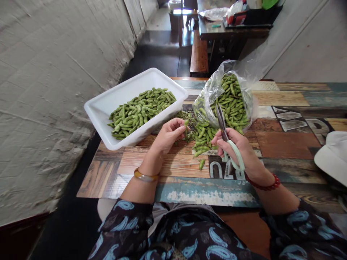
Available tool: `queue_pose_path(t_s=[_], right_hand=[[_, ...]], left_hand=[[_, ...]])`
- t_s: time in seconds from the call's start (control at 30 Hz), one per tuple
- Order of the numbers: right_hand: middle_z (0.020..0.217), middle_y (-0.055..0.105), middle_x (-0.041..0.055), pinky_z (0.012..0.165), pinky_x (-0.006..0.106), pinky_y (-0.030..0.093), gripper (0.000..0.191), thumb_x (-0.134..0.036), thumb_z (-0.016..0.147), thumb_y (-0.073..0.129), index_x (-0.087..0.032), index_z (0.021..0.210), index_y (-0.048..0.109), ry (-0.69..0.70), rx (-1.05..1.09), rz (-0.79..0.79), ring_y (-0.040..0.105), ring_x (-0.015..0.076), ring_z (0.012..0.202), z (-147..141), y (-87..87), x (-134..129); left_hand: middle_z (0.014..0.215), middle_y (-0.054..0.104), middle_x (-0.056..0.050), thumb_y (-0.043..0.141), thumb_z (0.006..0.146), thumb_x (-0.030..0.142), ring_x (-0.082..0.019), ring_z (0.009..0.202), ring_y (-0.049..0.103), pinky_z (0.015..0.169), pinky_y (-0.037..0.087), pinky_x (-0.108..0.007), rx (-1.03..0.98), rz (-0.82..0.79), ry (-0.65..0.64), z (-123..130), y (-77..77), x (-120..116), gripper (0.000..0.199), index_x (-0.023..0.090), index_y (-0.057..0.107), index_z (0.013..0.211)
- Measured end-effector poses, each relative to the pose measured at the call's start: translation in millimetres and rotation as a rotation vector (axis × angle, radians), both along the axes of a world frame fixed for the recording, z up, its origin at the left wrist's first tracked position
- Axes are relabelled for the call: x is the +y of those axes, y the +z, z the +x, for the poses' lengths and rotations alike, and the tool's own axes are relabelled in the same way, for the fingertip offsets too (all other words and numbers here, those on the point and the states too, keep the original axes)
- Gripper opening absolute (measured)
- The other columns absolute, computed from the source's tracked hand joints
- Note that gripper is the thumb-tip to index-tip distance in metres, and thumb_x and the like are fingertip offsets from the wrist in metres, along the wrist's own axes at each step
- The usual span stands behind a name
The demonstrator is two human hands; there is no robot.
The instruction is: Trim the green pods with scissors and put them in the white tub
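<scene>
Between thumb and fingertips, my left hand (170,134) pinches a green edamame pod (186,129) over the table. My right hand (241,150) is wrapped round scissors (222,121) with pale green handles; their blades point up and away from me. Beneath and between the hands lies a small heap of loose pods (202,136), one pod (201,164) apart from it nearer me. Beyond my right hand, a clear plastic bag (210,92) lies open, full of pods. To the left, a white plastic tub (107,104) holds many more pods.
Trimmed stem bits (191,119) lie between the tub and the bag. A white cap (333,155) rests at the table's right edge. The patchwork wood-pattern table (284,141) stands near a rough wall (54,72) on the left. Behind it are a bench (199,54) and another table (233,33) with items on it.
</scene>
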State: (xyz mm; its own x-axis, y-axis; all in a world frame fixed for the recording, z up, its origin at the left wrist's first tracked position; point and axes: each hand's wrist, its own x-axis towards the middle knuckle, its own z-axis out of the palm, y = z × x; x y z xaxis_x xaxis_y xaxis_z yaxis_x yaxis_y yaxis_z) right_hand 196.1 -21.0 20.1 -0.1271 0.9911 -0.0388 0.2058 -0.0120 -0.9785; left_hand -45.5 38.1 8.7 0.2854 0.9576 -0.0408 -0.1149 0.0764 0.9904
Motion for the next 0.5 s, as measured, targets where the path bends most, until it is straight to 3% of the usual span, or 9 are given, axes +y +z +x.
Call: queue_pose_path(t_s=[0.13, 0.3, 0.5], right_hand=[[0.093, 0.071, 0.0037, 0.073, 0.034, 0.057, 0.030, -0.041, 0.086, 0.071, -0.023, 0.108, 0.061, 0.040, -0.239, 0.205, 0.069, 0.0184, 0.077, 8.1, -5.8, 2.8], [0.104, 0.065, 0.0088, 0.075, 0.039, 0.057, 0.040, -0.035, 0.083, 0.075, -0.022, 0.118, 0.060, 0.149, -0.506, 0.521, 0.064, 0.0223, 0.082, 10.8, -9.0, 5.0], [0.105, 0.062, 0.0096, 0.078, 0.040, 0.056, 0.042, -0.029, 0.086, 0.073, -0.022, 0.125, 0.059, 0.208, -0.575, 0.584, 0.063, 0.0229, 0.083, 5.8, -9.0, 3.7]], left_hand=[[0.089, 0.072, -0.005, 0.077, 0.077, 0.037, -0.004, 0.053, 0.047, 0.046, 0.027, -0.017, -0.125, -0.117, -0.066, 5.1, 8.4, -6.9, 0.032, 0.015, 0.060, 0.094], [0.084, 0.071, -0.004, 0.076, 0.079, 0.043, -0.005, 0.051, 0.050, 0.044, 0.031, -0.018, -0.097, -0.147, -0.128, 10.1, 9.3, -10.2, 0.037, 0.014, 0.066, 0.100], [0.066, 0.063, 0.002, 0.080, 0.075, 0.041, -0.004, 0.049, 0.049, 0.047, 0.036, -0.018, -0.076, -0.091, -0.132, 14.0, 5.3, -12.6, 0.033, 0.014, 0.066, 0.086]])
